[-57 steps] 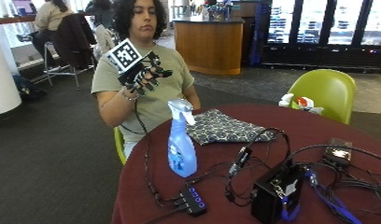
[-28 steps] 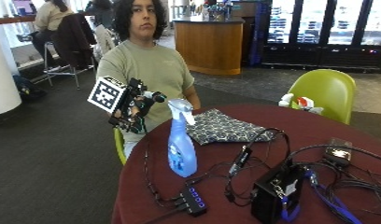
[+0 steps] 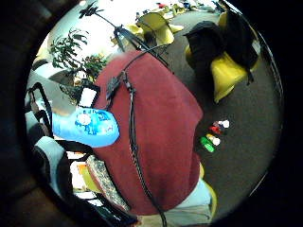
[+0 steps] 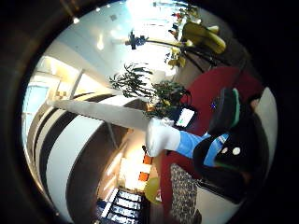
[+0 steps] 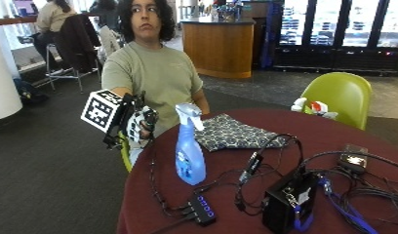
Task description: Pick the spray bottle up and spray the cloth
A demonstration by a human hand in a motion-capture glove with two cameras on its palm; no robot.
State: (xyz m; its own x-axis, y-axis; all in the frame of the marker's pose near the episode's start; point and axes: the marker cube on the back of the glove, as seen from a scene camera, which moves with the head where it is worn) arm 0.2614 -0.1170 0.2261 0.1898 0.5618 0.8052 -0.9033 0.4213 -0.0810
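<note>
Grip (image 5: 139,127) with fingers loosely curled, holding nothing, hangs off the surface's (image 5: 381,146) edge, just beside the spray bottle (image 5: 189,151).
One spray bottle stands upright near that edge, nozzle toward the one folded cloth (image 5: 234,132) close behind it, apparently staged so a short reach takes it.

The gloved right hand (image 5: 139,126) hangs in the air at chest height, forearm angled down and out from the elbow. Its palm faces inward, fingers (image 5: 148,127) loosely curled, holding nothing. The other arm stays behind the torso, unseen.
</note>
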